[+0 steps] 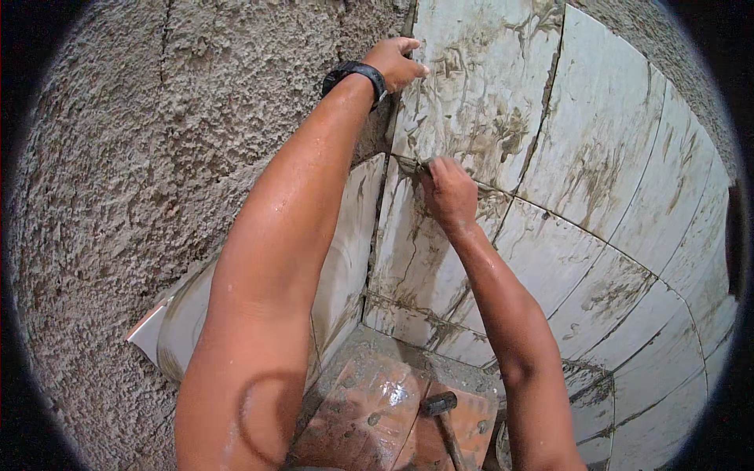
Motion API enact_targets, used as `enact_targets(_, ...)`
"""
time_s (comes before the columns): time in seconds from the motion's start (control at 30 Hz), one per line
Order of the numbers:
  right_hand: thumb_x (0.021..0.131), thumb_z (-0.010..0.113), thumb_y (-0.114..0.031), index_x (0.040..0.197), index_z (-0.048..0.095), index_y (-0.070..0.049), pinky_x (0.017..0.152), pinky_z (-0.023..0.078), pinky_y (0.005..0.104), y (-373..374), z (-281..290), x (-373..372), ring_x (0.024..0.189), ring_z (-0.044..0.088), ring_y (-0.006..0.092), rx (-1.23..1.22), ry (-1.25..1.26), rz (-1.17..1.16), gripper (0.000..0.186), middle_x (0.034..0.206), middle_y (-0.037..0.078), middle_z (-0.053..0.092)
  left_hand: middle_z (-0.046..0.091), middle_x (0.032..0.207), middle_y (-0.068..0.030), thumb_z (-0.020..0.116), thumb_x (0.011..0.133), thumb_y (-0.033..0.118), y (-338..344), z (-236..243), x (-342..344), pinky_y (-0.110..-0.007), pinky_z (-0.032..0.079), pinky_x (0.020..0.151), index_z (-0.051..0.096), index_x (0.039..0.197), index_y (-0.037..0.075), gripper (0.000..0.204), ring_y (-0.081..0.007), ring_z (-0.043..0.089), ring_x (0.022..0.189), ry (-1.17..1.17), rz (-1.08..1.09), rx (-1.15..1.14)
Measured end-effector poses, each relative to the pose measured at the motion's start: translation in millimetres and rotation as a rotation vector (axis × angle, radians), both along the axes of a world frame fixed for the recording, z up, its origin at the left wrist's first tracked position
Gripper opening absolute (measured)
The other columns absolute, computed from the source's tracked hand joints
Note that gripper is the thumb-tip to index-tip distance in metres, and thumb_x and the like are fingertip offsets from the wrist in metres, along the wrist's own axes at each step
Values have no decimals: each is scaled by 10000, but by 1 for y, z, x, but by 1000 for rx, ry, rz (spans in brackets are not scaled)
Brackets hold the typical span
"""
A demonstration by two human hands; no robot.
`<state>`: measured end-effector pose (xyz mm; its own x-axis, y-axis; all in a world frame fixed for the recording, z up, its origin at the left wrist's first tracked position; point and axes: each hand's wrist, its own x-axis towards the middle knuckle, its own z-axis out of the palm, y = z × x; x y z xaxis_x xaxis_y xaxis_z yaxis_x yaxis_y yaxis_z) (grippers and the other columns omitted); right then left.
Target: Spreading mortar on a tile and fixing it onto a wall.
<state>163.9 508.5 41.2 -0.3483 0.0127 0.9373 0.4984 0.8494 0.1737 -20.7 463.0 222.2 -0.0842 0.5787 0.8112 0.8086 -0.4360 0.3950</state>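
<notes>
My left hand [397, 63], with a dark band on its wrist, is at the left edge of an upper white wall tile [479, 86] smeared with grey mortar. Its thumb and a finger are spread against the tile's edge. Lower down, my right hand [452, 192] is closed at the joint between that tile and the lower tile [416, 235], close to the wall corner. Its fingertips are pressed together at a small dark spot on the joint; whatever they pinch is too small to make out.
Rough grey plaster [141, 157] covers the left wall above a low row of tiles. More smeared tiles [605, 157] run along the right wall. Below, a hammer [440, 404] with a dark head rests on wet terracotta-coloured tiles [361, 416]. A loose tile edge [153, 326] sticks out at lower left.
</notes>
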Motion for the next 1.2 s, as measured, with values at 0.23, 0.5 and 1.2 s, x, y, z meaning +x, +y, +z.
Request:
enact_targets(0.23,787,630,-129,860,563,-118,772,462,381,1,7,0,883,582,235,249,-87,-84,100,844,35,589,570,1383,-161,797,810,286,-1,0,-1,-395,453,1055,560,1382,109,644,-275,552,1263,-20,-3,-24)
enact_targets(0.5,779,623,-152,876,584,-124,825,454,385,-1,10,0,920,582,219,333,-204,-93,108,854,22,586,587,1350,-200,816,774,216,3,-1,-3,-380,500,989,530,1401,65,706,-286,600,1208,-67,-55,38)
enact_targets(1.2,786,612,-139,902,578,-113,863,464,378,3,12,5,897,597,224,323,-307,-115,124,845,31,598,527,1416,-204,802,810,206,7,1,-1,-381,441,1075,533,1399,69,663,-292,514,1312,-89,-69,7)
